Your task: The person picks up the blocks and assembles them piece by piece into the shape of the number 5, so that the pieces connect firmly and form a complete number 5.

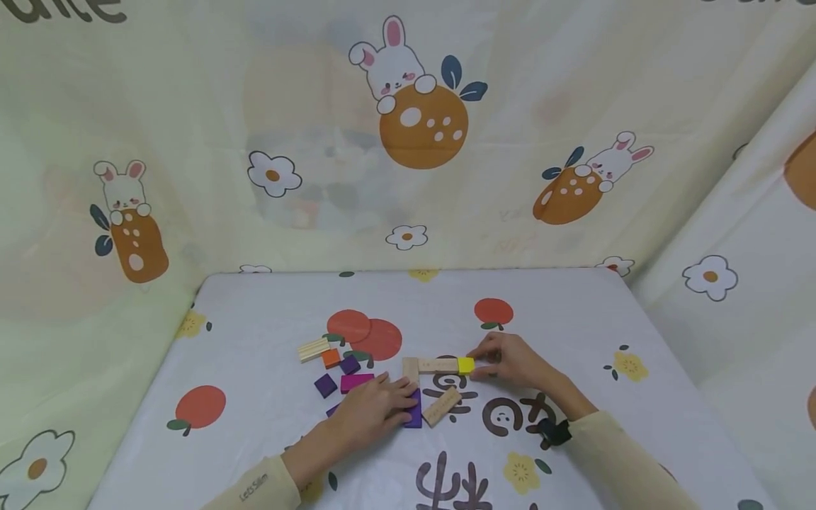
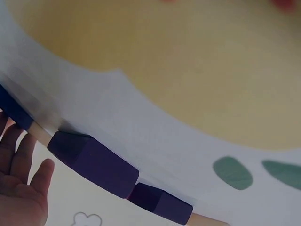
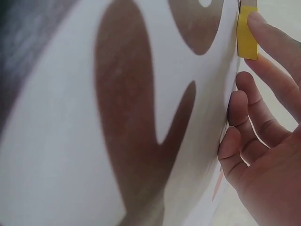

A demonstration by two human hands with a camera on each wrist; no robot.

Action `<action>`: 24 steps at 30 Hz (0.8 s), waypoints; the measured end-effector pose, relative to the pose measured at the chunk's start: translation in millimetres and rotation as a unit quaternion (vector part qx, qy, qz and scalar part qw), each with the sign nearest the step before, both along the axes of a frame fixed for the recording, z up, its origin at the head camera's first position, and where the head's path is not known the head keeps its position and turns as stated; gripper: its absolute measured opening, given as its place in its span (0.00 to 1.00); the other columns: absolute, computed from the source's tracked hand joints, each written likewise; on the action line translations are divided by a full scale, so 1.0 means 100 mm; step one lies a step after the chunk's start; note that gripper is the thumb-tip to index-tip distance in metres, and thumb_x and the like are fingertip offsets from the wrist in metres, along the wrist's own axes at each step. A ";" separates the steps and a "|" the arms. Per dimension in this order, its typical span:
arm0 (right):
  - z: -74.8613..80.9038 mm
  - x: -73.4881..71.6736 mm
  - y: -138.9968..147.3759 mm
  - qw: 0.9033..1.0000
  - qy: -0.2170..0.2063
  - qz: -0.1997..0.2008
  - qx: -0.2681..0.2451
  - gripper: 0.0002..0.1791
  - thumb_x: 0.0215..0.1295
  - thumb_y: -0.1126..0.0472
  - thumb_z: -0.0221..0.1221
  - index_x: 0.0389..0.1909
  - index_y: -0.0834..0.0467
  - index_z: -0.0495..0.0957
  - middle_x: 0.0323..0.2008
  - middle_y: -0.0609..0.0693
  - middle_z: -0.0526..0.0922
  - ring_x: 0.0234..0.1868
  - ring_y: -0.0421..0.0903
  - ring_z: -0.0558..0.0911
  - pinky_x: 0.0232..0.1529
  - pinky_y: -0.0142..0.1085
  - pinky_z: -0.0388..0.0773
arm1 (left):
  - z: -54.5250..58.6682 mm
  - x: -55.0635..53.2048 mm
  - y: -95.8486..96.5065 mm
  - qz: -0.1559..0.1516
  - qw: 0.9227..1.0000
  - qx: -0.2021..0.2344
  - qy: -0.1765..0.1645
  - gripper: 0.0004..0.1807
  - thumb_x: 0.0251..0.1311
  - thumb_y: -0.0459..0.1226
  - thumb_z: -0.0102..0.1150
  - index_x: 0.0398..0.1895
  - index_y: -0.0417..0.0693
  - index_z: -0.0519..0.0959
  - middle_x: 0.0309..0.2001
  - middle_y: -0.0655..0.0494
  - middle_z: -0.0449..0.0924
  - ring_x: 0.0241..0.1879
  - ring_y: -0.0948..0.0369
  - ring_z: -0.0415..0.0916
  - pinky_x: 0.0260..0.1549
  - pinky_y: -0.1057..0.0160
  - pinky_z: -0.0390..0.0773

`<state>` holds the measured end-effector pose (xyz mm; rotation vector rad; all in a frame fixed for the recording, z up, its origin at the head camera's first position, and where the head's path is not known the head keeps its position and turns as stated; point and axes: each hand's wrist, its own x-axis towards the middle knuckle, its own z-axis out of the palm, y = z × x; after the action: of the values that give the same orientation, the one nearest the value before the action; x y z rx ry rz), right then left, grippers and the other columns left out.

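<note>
My left hand [image 1: 376,407] lies over the blocks with its fingertips on a long purple block [image 1: 413,414], its fingers fairly straight. The purple block meets an upright plain wooden block [image 1: 410,368]. From that block's top a horizontal wooden block [image 1: 438,365] runs right to a yellow block [image 1: 466,365]. My right hand [image 1: 513,361] pinches the yellow block between thumb and finger at its right end; in the right wrist view a fingertip lies on the yellow block [image 3: 247,35]. Under the row, a loose wooden block [image 1: 442,406] lies slanted.
Left of the row lie a magenta block [image 1: 355,383], dark purple blocks [image 1: 326,385], an orange block [image 1: 331,358] and pale wooden sticks [image 1: 314,350]. A patterned white cloth [image 1: 255,297] covers the table; a printed curtain [image 1: 306,106] hangs behind.
</note>
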<state>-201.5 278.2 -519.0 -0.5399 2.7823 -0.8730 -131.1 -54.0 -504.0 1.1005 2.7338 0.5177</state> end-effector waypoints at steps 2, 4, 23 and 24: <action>0.01 0.01 0.00 1.000 0.000 0.001 0.002 0.21 0.54 0.52 0.80 0.49 0.49 0.91 0.40 0.42 0.85 0.39 0.40 0.75 0.38 0.29 0.75 | 0.00 0.01 0.00 0.000 1.000 0.002 0.001 0.19 0.73 0.45 0.64 0.64 0.56 0.84 0.72 0.59 0.77 0.76 0.59 0.72 0.78 0.44 0.66; 0.02 0.02 -0.01 1.000 0.004 0.000 0.002 0.22 0.55 0.51 0.80 0.51 0.49 0.91 0.40 0.42 0.86 0.39 0.39 0.75 0.39 0.29 0.75 | 0.00 0.01 0.00 0.001 1.000 0.001 -0.001 0.19 0.73 0.45 0.64 0.64 0.56 0.84 0.72 0.59 0.77 0.76 0.59 0.72 0.77 0.44 0.67; 0.08 0.26 -0.21 0.977 -0.143 0.135 -0.083 0.23 0.63 0.55 0.75 0.59 0.49 0.87 0.31 0.40 0.87 0.30 0.35 0.81 0.33 0.27 0.79 | 0.01 0.00 0.01 -0.002 1.000 0.002 0.000 0.19 0.74 0.45 0.64 0.64 0.56 0.84 0.72 0.59 0.77 0.75 0.59 0.72 0.77 0.44 0.67; 0.07 0.27 -0.22 0.977 -0.146 0.134 -0.083 0.23 0.63 0.55 0.75 0.59 0.49 0.87 0.32 0.40 0.87 0.30 0.34 0.81 0.33 0.26 0.79 | 0.00 0.00 0.01 -0.002 1.000 0.002 -0.001 0.19 0.74 0.45 0.64 0.64 0.55 0.84 0.72 0.59 0.77 0.75 0.58 0.72 0.77 0.44 0.67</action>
<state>-174.5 255.9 -512.4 -0.7286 2.3227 -1.0319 -131.2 -53.1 -503.5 1.1070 2.7298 0.5239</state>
